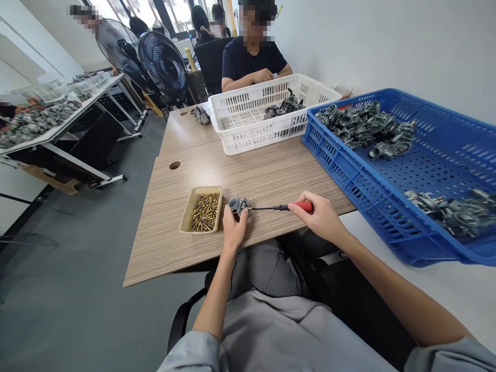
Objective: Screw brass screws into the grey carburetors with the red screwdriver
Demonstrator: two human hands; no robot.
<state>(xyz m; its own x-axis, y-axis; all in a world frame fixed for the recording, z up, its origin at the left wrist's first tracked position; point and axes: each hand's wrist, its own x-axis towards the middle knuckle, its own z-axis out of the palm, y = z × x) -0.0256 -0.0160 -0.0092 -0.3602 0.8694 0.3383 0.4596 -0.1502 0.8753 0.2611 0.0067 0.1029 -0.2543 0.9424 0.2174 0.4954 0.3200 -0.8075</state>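
Observation:
My left hand (234, 226) is closed around a small grey metal carburetor (241, 203), holding it just above or on the wooden table (201, 157). In my right hand (321, 217) is a screwdriver (301, 206) with a red handle and a dark shaft. It lies level, and its tip meets the brass-coloured part on the carburetor's right side. Whether the tip sits in a slot is too small to tell. Left of my left hand stands a cream tray (186, 219) filled with small brass screw-like parts (205, 212).
A blue crate (349, 170) with several carburetors stands at the right. Beyond the table's middle is a white crate (256, 132) holding more. Another carburetor (200, 115) lies left of it. A person (253, 57) sits opposite. Fans (163, 62) stand at the back left.

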